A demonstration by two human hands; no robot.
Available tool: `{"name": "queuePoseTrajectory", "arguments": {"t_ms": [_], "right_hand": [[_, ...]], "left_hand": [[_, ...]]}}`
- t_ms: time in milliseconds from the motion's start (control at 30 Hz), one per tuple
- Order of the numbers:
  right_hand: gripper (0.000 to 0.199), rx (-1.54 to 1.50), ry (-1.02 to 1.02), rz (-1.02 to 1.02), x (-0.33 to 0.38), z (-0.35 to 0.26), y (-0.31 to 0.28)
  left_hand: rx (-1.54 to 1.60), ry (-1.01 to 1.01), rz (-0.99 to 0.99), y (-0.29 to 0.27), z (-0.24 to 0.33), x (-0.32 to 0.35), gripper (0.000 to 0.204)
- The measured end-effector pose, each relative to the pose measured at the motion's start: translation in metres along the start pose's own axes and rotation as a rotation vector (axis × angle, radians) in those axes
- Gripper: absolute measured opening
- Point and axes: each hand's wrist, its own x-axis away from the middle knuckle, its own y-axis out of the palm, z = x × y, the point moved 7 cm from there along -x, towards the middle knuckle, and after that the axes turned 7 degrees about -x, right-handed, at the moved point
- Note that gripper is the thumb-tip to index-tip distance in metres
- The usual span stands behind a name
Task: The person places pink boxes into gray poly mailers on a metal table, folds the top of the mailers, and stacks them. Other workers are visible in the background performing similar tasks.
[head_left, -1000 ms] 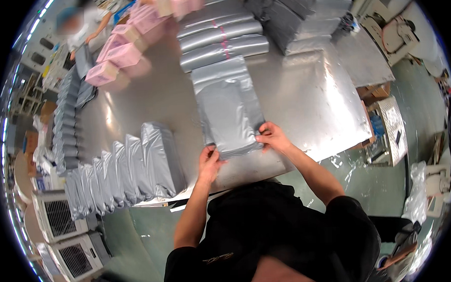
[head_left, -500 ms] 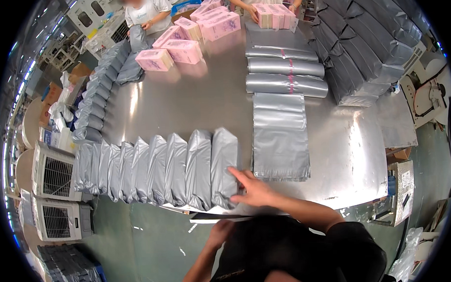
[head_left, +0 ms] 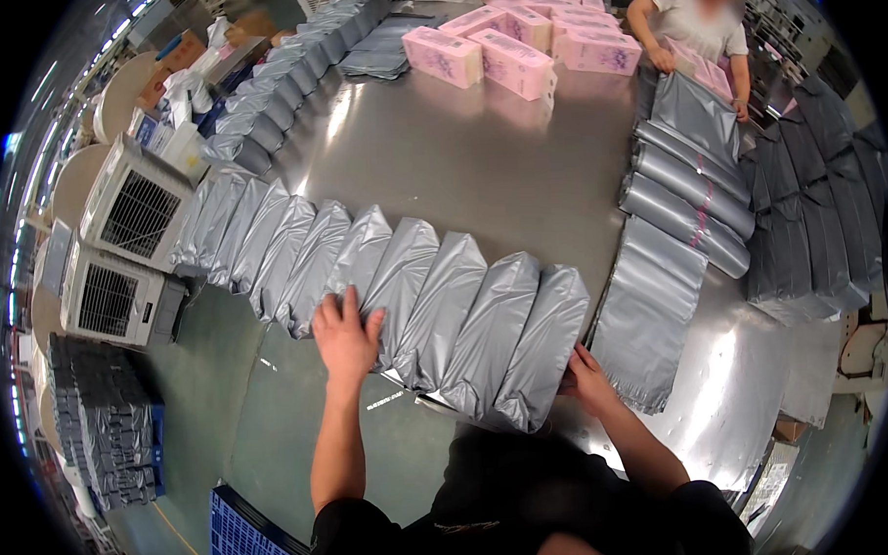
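Observation:
A row of upright packages in shiny grey plastic bags (head_left: 418, 293) lines the table's near edge, pressed side by side. My left hand (head_left: 346, 338) lies with spread fingers against the front of the row, left of its middle. At the right end, my right hand (head_left: 590, 382) touches the outer side of the last package (head_left: 546, 344), fingers stretched along it and partly hidden. Right of that package lies a flat stack of grey plastic bags (head_left: 650, 305). Behind the stack are several rolled or folded bundles of grey bags (head_left: 690, 193) with a pink strip across them.
The metal table (head_left: 440, 150) carries pink tissue packs (head_left: 515, 62) at the back and another row of grey packages (head_left: 281, 87) on the left. A co-worker (head_left: 694, 24) handles a bag at the far right. Dark grey packages (head_left: 813, 206) are piled right; a blue pallet (head_left: 252, 534) lies below.
The view has turned, shifting the scene. My left hand has risen from below the table edge onto the row's front. My right hand has moved from the end package's face to its outer side.

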Motion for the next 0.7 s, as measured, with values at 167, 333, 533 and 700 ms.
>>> {"name": "queuePoseTrajectory", "arguments": {"t_ms": [167,333,533,700], "right_hand": [[0.064,-0.082,-0.046,0.124,0.011,0.004,0.006],[0.058,-0.05,-0.072,0.206,0.011,0.007,-0.006],[0.059,-0.014,-0.075,0.261,0.034,-0.006,-0.013],[0.062,-0.065,0.009,0.207,0.03,-0.003,-0.005]], "left_hand": [[0.014,-0.007,0.039,-0.007,-0.015,-0.013,0.086],[0.108,-0.059,-0.185,-0.002,-0.033,-0.029,0.094],[0.594,-0.19,-0.736,0.054,-0.07,-0.013,0.1],[1.237,-0.331,-0.895,0.071,-0.083,0.004,0.098]]}}
